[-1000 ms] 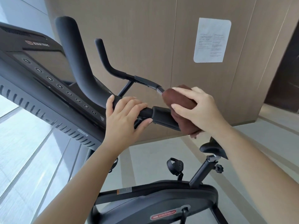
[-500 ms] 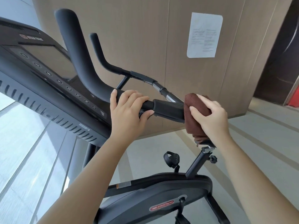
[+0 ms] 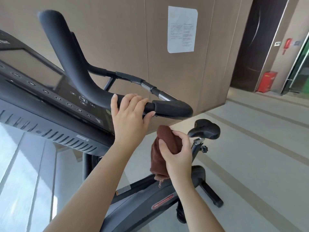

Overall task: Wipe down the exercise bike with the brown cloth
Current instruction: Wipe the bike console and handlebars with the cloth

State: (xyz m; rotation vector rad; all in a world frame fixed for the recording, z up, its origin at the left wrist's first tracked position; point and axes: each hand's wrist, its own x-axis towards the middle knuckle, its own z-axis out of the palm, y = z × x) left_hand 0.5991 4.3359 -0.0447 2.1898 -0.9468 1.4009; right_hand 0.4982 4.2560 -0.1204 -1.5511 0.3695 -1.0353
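The black exercise bike's handlebar (image 3: 172, 108) curves across the upper middle, with its console (image 3: 50, 97) at the left. My left hand (image 3: 129, 118) grips the near handlebar grip from above. My right hand (image 3: 177, 153) is below the bar end, apart from it, closed on the bunched brown cloth (image 3: 160, 151), which hangs down from my fingers. The black saddle (image 3: 206, 129) sits just right of the cloth. The bike's dark grey body (image 3: 147, 203) with a red label lies below my arms.
A beige panelled wall with a white paper notice (image 3: 182, 29) stands behind the bike. Pale tiled floor (image 3: 259, 156) stretches to the right. A red box (image 3: 267, 82) and a dark doorway are at the far right. Glass panels (image 3: 21, 173) run down the left.
My right hand has slid the cloth off the end of the handlebar and dropped below it. My left hand keeps its grip. The view has swung right, showing the saddle and doorway.
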